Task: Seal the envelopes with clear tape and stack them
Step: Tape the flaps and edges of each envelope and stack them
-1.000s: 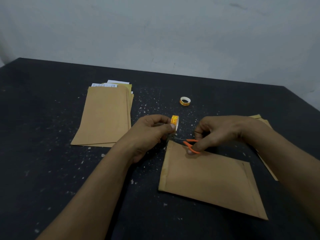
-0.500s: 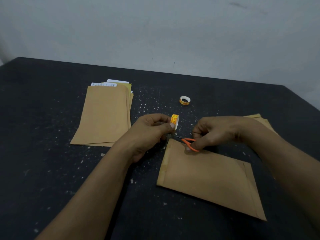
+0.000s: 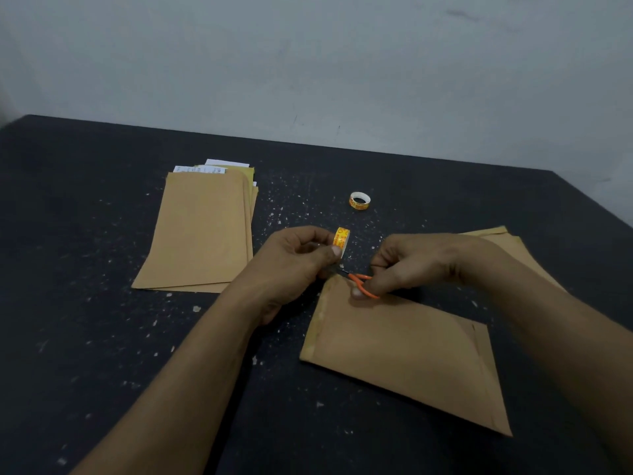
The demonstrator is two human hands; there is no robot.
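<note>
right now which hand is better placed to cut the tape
Right: the right hand grips the orange scissors, blades by the envelope corner; the left hand holds the tape roll.

My left hand point(image 3: 294, 265) pinches the tape roll point(image 3: 342, 238); my right hand point(image 3: 411, 265) grips orange scissors point(image 3: 363, 284) at the brown envelope point(image 3: 404, 358) corner on the black table point(image 3: 85, 303).

We're looking down at a black tabletop point(image 3: 85, 234), its surface showing white flecks point(image 3: 274, 214) & chips, thickest around the ctr and thinning out toward the near edge. Behind it, a pale grey wall point(image 3: 308, 63) is running the full width of the frame, carrying a dark smudge point(image 3: 462, 13) at top rt and faint scratches point(image 3: 294, 120) just above the table's far edge.
</note>
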